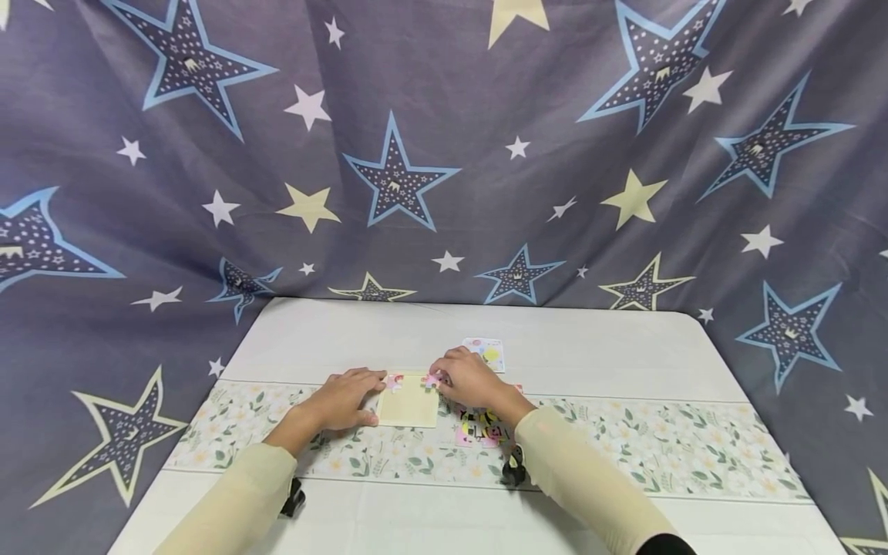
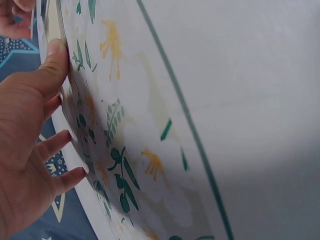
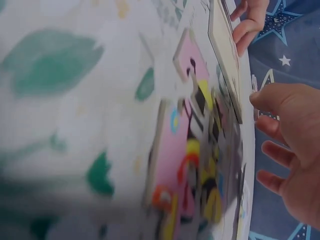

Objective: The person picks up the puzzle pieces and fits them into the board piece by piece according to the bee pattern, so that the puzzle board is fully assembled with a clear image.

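Note:
A pale wooden puzzle board (image 1: 408, 406) lies on the table's floral strip. My left hand (image 1: 343, 398) rests against the board's left edge, thumb near the lower corner and fingers near the upper one; in the left wrist view its fingers are spread. One pink-and-white jigsaw piece (image 1: 395, 382) sits in the board's upper left corner. At the upper right corner, my right hand (image 1: 469, 379) pinches another pink jigsaw piece (image 1: 431, 381). Several loose pink, yellow and black pieces (image 3: 170, 150) lie beside the board, partly under the right forearm in the head view.
A printed picture card (image 1: 492, 356) lies behind the right hand. The white table (image 1: 590, 339) has a floral strip (image 1: 659, 439) across it. A grey curtain with stars (image 1: 472, 193) hangs behind the table. Black wrist devices (image 1: 513, 468) sit under the forearms.

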A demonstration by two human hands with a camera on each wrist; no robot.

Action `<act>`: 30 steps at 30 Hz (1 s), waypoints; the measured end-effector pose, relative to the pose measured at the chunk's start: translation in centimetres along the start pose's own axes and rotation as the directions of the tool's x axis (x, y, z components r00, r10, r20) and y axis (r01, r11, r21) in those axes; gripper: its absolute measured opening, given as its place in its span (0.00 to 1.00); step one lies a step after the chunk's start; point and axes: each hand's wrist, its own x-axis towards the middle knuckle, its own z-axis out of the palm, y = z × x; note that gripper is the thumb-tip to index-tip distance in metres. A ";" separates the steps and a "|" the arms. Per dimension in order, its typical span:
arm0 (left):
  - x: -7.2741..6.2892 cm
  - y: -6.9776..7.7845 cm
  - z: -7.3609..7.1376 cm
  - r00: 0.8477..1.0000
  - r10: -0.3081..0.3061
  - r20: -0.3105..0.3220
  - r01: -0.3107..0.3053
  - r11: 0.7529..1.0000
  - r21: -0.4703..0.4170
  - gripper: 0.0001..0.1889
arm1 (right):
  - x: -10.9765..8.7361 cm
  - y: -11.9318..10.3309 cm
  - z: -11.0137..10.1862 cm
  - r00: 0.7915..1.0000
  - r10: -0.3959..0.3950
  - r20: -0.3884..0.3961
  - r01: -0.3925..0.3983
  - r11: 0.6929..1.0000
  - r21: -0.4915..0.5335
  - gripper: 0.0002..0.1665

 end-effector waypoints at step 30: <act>-0.1 0.1 -0.2 1.000 0.001 0.008 -0.001 1.000 0.000 0.36 | 3.7 -3.4 2.4 0.999 0.029 0.022 -0.025 0.988 -0.152 0.16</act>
